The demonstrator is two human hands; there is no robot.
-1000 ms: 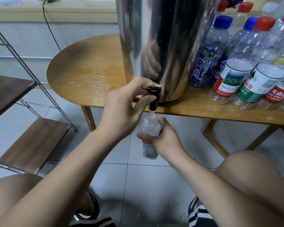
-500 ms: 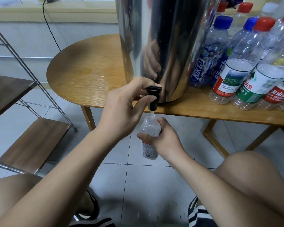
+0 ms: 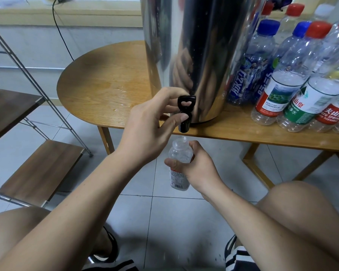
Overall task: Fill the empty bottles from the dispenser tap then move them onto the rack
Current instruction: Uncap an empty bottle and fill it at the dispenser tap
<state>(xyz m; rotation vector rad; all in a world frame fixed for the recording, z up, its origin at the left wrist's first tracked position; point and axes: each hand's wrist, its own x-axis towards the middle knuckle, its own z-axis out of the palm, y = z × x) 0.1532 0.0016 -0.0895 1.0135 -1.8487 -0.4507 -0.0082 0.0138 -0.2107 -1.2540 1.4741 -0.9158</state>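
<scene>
Bottle [image 3: 179, 153], gripped by the right hand [image 3: 200, 171] below the tap [image 3: 185, 114] the left hand [image 3: 145, 132] pinches: probably the filling step, needing it held squarely underneath.

Head view, sole camera: worn on the head, wide-angle, faced forward and down. Sat close above the left hand [image 3: 147, 133] holding the tap [image 3: 184, 125] and the right hand [image 3: 202, 169] gripping the bottle [image 3: 179, 153], both mid-frame. Dispenser [image 3: 194, 45] cropped by the top edge; rack [image 3: 37, 169] ran off the left edge.
</scene>
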